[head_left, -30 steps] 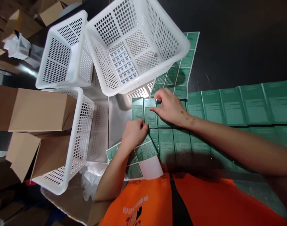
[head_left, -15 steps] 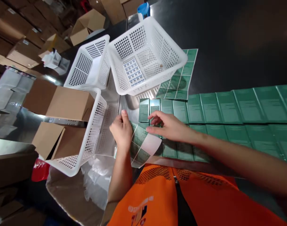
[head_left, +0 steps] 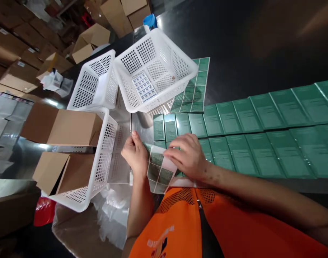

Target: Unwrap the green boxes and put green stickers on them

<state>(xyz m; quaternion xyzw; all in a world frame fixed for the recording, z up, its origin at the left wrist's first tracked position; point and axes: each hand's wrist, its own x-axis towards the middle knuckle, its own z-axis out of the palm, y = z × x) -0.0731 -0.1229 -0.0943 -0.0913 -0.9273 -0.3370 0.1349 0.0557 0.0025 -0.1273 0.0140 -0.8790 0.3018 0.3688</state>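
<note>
My left hand point(head_left: 135, 153) is closed on the left edge of a sheet of green stickers point(head_left: 155, 165), thumb pointing up. Some of the sheet is bare pale backing on its right side. At that side my right hand point(head_left: 187, 154) pinches with thumb and fingertips at the upper edge; whether a sticker or the backing is between them I cannot make out. Beneath and beyond my hands lie two rows of green boxes point(head_left: 242, 116), running off to the right. Another green sticker sheet point(head_left: 197, 87) lies flat behind them, partly under a white basket point(head_left: 155, 104).
The white basket holds a sheet of small blue-and-white labels point(head_left: 144, 87). A second white basket point(head_left: 91, 80) stands left of it, and a nearer one point(head_left: 99, 172) holds open cardboard boxes point(head_left: 75, 125). A blue-topped container point(head_left: 150, 22) stands at the back. Clear plastic point(head_left: 112, 208) hangs below left.
My right hand has come down to the sheet's upper edge and its fingers have closed there. My left hand keeps its grip. The whole view has shifted slightly.
</note>
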